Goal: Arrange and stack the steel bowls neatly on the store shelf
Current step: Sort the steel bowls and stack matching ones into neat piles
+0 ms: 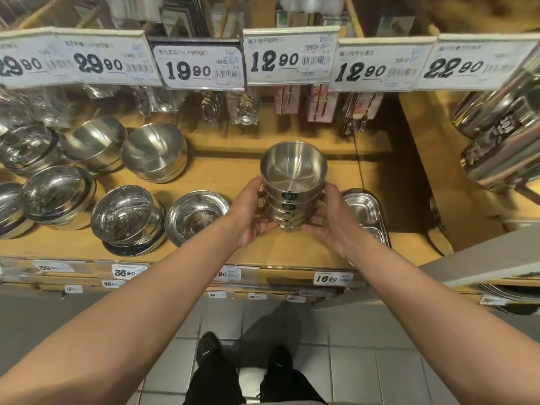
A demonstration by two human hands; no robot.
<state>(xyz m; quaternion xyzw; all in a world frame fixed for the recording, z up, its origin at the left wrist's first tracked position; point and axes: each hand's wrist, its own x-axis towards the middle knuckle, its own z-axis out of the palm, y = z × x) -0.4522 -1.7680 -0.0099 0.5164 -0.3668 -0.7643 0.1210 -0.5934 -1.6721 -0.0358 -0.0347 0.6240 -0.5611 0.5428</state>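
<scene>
A stack of several nested steel bowls (293, 182) stands upright near the middle of the wooden shelf (228, 171), its top bowl open toward me. My left hand (248, 211) grips the stack's left side with curled fingers. My right hand (328, 214) grips its right side, fingers curled round the lower bowls. The stack's base is hidden between my hands, so I cannot tell whether it touches the shelf.
Other steel bowl stacks (155, 153) fill the shelf's left half, with a single shallow bowl (197, 216) just left of my left hand. Rectangular steel trays (363, 209) lie right of my right hand. Price tags (201, 65) and hanging packaged utensils (244, 108) are above.
</scene>
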